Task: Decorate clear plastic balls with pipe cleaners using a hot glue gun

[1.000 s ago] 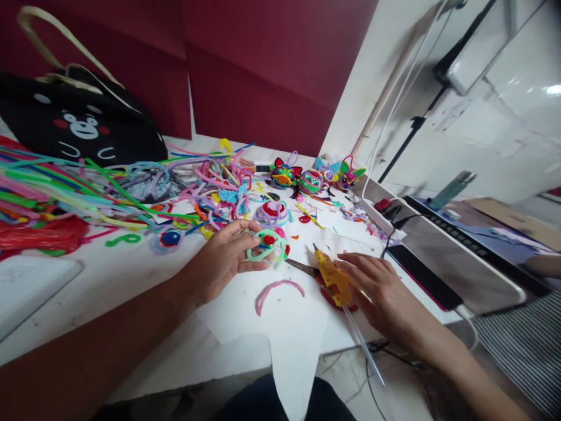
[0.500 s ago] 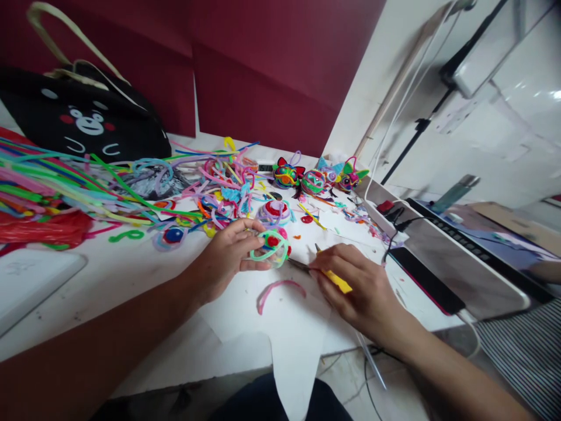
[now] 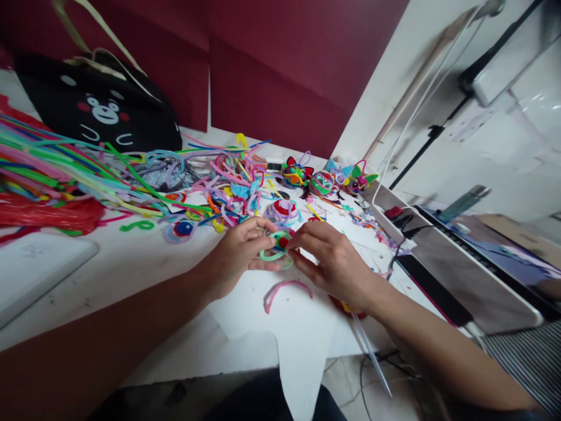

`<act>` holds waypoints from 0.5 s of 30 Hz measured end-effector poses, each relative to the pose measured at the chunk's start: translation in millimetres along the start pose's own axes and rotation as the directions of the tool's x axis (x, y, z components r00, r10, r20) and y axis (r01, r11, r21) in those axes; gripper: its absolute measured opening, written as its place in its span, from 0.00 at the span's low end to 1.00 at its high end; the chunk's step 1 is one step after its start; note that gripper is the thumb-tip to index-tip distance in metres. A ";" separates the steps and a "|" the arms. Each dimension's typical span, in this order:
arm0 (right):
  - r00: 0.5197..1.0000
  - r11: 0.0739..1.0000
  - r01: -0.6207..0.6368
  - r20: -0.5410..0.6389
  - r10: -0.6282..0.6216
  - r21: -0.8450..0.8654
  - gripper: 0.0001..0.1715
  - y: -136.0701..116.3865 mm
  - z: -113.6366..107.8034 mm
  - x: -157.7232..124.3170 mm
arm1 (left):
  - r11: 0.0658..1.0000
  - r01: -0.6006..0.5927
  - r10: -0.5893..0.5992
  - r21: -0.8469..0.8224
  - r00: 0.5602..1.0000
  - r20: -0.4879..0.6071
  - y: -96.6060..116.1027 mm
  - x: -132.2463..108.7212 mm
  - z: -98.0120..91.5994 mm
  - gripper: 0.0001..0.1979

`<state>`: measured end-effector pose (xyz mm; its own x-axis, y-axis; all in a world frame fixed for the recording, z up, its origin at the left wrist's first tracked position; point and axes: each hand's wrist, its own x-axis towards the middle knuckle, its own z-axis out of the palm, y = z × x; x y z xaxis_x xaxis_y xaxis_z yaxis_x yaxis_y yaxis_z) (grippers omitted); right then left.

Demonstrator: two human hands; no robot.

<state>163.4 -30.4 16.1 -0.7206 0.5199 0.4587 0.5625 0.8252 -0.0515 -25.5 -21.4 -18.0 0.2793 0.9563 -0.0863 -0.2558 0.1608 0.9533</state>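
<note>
My left hand is closed around the left side of a clear ball covered with pipe cleaners. A mint-green loop and a red coil show on its face. My right hand pinches at the ball's right edge, its fingertips against the pipe cleaners; the exact strand between them is hidden. Below the ball, a curved pink pipe cleaner lies on white paper. Partly hidden under my right wrist is a tool with a red and yellow handle.
Pipe cleaners heap at the left, before a black bag. Several decorated balls stand at the back. Another ball sits just behind my hands. A phone on a cable lies right, a white box left.
My right hand has let go of the metal-tipped tool and moved left to the ball, pinching its edge. My left hand keeps its hold. The view has shifted slightly.
</note>
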 end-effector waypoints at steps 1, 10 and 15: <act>1.000 1.000 0.009 -0.002 -0.009 -0.007 0.07 0.9 0.8 0.3 | 1.000 0.000 0.000 -0.001 1.000 0.002 -0.3 0.0 -0.2 0.08; 0.998 0.997 0.059 -0.014 -0.060 -0.049 0.08 3.1 6.2 6.2 | 1.000 0.004 -0.004 -0.015 1.000 -0.001 -1.5 -0.2 -1.3 0.06; 0.999 0.997 0.052 -0.006 -0.052 -0.051 0.08 2.2 5.1 7.5 | 1.000 0.008 -0.008 -0.016 1.000 -0.003 -1.6 0.3 -0.6 0.07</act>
<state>157.1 -23.5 14.9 -0.7465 0.4750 0.4659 0.5447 0.8384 0.0180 -25.6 -21.2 -19.7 0.2788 0.9557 -0.0943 -0.2687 0.1720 0.9477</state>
